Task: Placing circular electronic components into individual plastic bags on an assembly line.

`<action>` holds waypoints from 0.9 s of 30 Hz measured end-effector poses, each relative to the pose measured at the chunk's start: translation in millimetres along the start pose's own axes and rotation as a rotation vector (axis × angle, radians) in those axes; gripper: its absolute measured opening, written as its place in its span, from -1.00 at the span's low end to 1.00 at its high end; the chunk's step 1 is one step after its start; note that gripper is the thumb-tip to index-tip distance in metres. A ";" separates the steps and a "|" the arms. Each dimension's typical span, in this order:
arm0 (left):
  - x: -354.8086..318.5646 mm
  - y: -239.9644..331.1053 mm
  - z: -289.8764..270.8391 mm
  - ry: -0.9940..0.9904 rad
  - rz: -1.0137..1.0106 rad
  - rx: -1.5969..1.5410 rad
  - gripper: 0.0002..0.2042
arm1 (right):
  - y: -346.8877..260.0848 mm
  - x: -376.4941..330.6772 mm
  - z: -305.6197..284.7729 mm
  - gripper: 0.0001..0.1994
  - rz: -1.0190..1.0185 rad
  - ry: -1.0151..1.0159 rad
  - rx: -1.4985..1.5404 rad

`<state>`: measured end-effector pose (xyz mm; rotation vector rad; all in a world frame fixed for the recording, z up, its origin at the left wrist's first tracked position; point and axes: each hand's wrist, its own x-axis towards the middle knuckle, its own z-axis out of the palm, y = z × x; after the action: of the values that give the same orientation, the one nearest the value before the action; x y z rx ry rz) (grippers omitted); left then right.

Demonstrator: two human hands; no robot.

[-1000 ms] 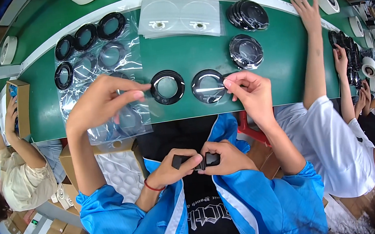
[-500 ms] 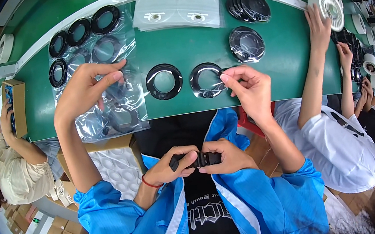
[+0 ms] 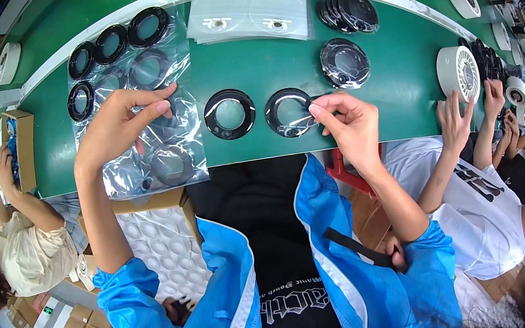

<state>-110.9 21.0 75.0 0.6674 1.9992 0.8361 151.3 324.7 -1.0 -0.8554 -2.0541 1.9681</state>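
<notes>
My left hand (image 3: 124, 124) hovers over a clear plastic sheet (image 3: 189, 134), thumb and forefinger stretched apart with nothing between them. Beneath and beyond it, several black rings (image 3: 148, 27) lie on or under that sheet. My right hand (image 3: 351, 120) pinches the right edge of a glossy black ring (image 3: 278, 122), near a small dark tab; clear film seems to cover the ring, and the exact grip is partly hidden by the fingers. Left of it, another black ring (image 3: 210, 119) lies flat on the green table. A film-covered black disc (image 3: 345, 63) lies farther right.
At the back lies a stack of clear sheets (image 3: 245, 10) and a pile of black discs (image 3: 348, 12). A co-worker's hand (image 3: 456, 122) is by a white roll (image 3: 456, 72) at right. Another person's hand (image 3: 393, 253) and a black strap (image 3: 360, 247) show beside my right sleeve.
Another person's two hands, which held a black buckle before my chest, have parted and drawn back to my sides. The right co-worker's white roll is lowered nearer. My hands barely moved.
</notes>
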 end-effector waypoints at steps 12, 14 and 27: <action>1.1 -4.1 -1.5 0.022 0.001 -0.017 -0.70 | 3.5 0.8 2.5 -0.90 -0.026 -0.002 -0.049; 0.7 -3.6 -0.4 0.025 0.003 -0.005 -0.70 | 4.2 0.7 2.8 -0.90 -0.027 0.000 -0.059; -1.4 -4.6 0.9 0.042 0.002 -0.019 -0.69 | -5.2 -0.9 6.4 -0.84 -0.070 0.014 -0.177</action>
<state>-110.1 17.4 71.8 0.6457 2.0265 0.8754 147.4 318.9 3.5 -0.8149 -2.2435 1.7601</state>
